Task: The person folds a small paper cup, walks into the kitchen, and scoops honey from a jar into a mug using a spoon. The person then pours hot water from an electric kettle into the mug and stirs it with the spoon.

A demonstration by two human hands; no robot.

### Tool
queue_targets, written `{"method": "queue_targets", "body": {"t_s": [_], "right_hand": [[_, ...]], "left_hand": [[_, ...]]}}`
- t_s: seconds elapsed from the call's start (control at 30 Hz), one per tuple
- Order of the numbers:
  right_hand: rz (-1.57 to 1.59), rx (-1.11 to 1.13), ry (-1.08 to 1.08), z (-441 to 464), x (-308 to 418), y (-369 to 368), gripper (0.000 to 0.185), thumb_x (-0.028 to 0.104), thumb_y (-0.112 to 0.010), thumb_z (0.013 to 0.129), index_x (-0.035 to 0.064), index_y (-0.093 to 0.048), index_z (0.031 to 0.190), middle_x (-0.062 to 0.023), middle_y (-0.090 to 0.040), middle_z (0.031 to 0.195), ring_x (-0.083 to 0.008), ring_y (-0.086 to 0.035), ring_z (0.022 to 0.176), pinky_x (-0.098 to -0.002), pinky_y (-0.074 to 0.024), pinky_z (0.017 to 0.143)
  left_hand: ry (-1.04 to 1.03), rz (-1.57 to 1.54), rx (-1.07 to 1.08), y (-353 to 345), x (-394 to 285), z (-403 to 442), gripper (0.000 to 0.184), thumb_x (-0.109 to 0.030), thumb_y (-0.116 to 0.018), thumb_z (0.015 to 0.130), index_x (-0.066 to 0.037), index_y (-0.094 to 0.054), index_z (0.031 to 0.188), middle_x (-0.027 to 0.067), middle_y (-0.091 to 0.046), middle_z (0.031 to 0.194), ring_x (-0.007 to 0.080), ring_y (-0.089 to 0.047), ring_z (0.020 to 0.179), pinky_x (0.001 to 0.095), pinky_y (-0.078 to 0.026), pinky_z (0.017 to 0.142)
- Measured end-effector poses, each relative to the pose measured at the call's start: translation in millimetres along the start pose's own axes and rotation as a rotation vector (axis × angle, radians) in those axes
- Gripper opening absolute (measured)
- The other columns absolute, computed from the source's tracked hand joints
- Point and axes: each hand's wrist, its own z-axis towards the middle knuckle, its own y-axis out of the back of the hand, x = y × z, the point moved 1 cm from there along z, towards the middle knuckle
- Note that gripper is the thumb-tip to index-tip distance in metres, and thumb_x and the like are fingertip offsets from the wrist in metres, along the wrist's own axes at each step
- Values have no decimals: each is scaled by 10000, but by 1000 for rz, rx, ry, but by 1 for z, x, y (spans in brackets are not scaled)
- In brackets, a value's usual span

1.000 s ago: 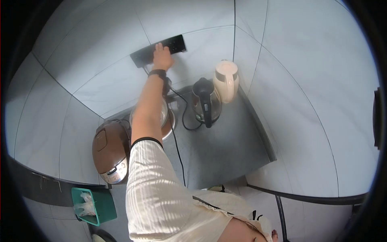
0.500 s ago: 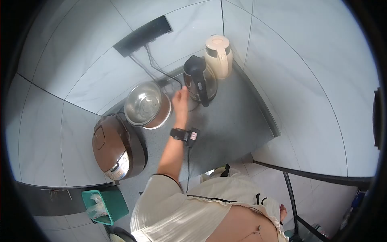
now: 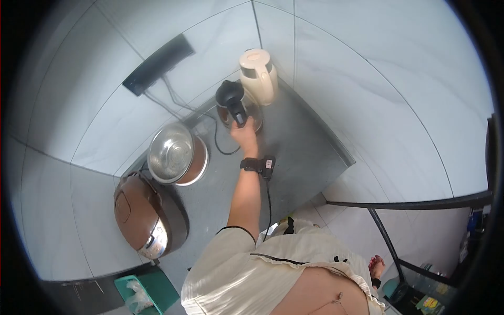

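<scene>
My left hand (image 3: 245, 137) is closed around the black handle of an electric kettle (image 3: 230, 97) with a black lid and a shiny body. The kettle stands on the dark grey counter (image 3: 299, 152), and a black cord runs beside it. Directly behind it is a cream thermos jug (image 3: 258, 79) with a looped handle. Off to the right, low beside my body, hangs my right hand (image 3: 377, 266), small in view, its fingers loosely apart with nothing visible in them.
A steel inner pot (image 3: 172, 154) rests on a brown and white base, left of the kettle. Further left sits a brown rice cooker (image 3: 139, 212). A black power strip (image 3: 158, 64) is on the tiled wall. A green bin (image 3: 165, 289) stands below the counter.
My left hand has gone from beside the kettle to gripping its handle. The kettle's handle has turned towards me. The whole view has shifted too.
</scene>
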Motion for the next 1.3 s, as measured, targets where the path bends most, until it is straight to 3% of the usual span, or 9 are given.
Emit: {"method": "queue_targets", "body": {"t_s": [0.37, 0.6, 0.73, 0.83, 0.97, 1.07, 1.13, 1.17, 1.3], "right_hand": [[76, -228, -48, -83, -43, 37, 181, 183, -563, 870, 38, -561, 979, -52, -580, 664, -109, -508, 493, -215, -351, 371], [5, -237, -70, -107, -23, 21, 153, 165, -605, 846, 50, -568, 940, -54, -582, 662, -112, -518, 498, -221, -368, 375], [-86, -132, -57, -88, -30, 30, 148, 181, -610, 848, 54, -575, 915, -41, -570, 640, -106, -525, 508, -221, -384, 390], [-161, -177, -39, -93, -25, 16, 170, 195, -624, 837, 42, -579, 893, -48, -596, 665, -106, -543, 531, -233, -419, 450], [-221, -156, -40, -95, -8, -24, 161, 193, -584, 857, 34, -606, 876, -55, -620, 687, -108, -564, 550, -237, -440, 479], [-151, -155, -1, -100, -3, -29, 162, 197, -577, 865, 37, -598, 863, -51, -626, 697, -102, -566, 560, -236, -441, 489], [-115, -154, 5, -93, -13, -25, 167, 202, -581, 866, 36, -599, 873, -43, -624, 699, -99, -568, 575, -239, -444, 506], [-81, -152, -1, -94, -19, -27, 172, 207, -586, 866, 36, -600, 882, -38, -623, 701, -97, -569, 587, -242, -446, 518], [68, -236, -3, -81, -59, -21, 163, 193, -561, 871, 39, -604, 900, -34, -621, 701, -91, -565, 589, -235, -442, 524]], "left_hand": [[-29, -44, 153, 45, -20, 5, 53, 57, -599, 720, 19, -572, 746, 35, -538, 592, 93, -472, 466, 230, -358, 429], [-43, -83, 211, 68, -60, 1, 100, 73, -563, 689, 18, -565, 773, 55, -551, 638, 102, -468, 451, 230, -373, 421], [-60, 22, 272, 90, -99, -8, 150, 54, -623, 668, 15, -567, 801, 56, -561, 690, 97, -489, 495, 219, -387, 436], [-44, 54, 312, 104, -131, -21, 118, 19, -613, 722, 14, -539, 814, 48, -517, 636, 100, -420, 478, 222, -334, 435], [0, -12, 643, 123, -147, -30, 146, -7, -620, 752, 34, -529, 858, 51, -481, 620, 110, -387, 489, 236, -315, 482], [-55, 57, 836, 111, -162, -57, 128, -7, -603, 765, 30, -531, 864, 51, -466, 617, 112, -384, 492, 231, -311, 475], [-129, 168, 814, 82, -174, -91, 161, -38, -584, 670, 30, -586, 817, 52, -504, 551, 171, -390, 401, 286, -293, 413], [-64, 205, 781, 66, -187, -108, 35, -15, -557, 632, 8, -534, 645, 75, -479, 519, 177, -417, 437, 280, -300, 443], [-59, 158, 991, 14, -163, -135, 67, -13, -576, 644, 18, -536, 686, 83, -492, 558, 170, -431, 468, 262, -305, 447]]}}
